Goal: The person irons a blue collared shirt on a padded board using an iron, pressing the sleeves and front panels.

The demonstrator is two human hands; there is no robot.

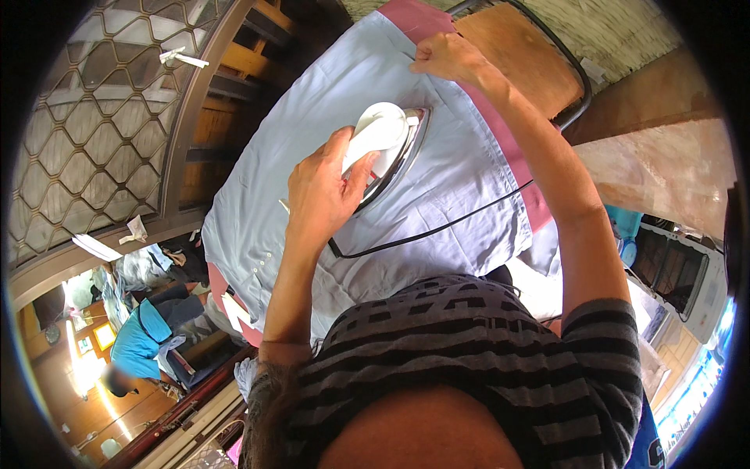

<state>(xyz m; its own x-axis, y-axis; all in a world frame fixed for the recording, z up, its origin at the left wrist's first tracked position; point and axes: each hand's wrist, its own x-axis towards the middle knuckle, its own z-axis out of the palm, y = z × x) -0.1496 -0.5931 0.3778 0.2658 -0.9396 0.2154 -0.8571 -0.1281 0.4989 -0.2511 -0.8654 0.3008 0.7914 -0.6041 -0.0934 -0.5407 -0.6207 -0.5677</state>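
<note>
A light blue shirt (289, 156) lies spread over a board with a pink cover (512, 148). My left hand (324, 187) is wrapped round the handle of a white clothes iron (380, 133), whose metal soleplate edge rests on the cloth. From the iron's rear, a black cord (437, 229) runs across the shirt toward the right edge. At the far end, my right hand (447, 58) is closed on the shirt's far right edge, its fingertips pinching the fabric. Small buttons show on the shirt's near left side.
A wooden panel in a black metal frame (523, 55) stands beyond the board at the far right. On the left is a metal lattice gate (101, 117). Another person in a blue top (141, 336) is at the lower left, away from the board. A white appliance (707, 281) stands at right.
</note>
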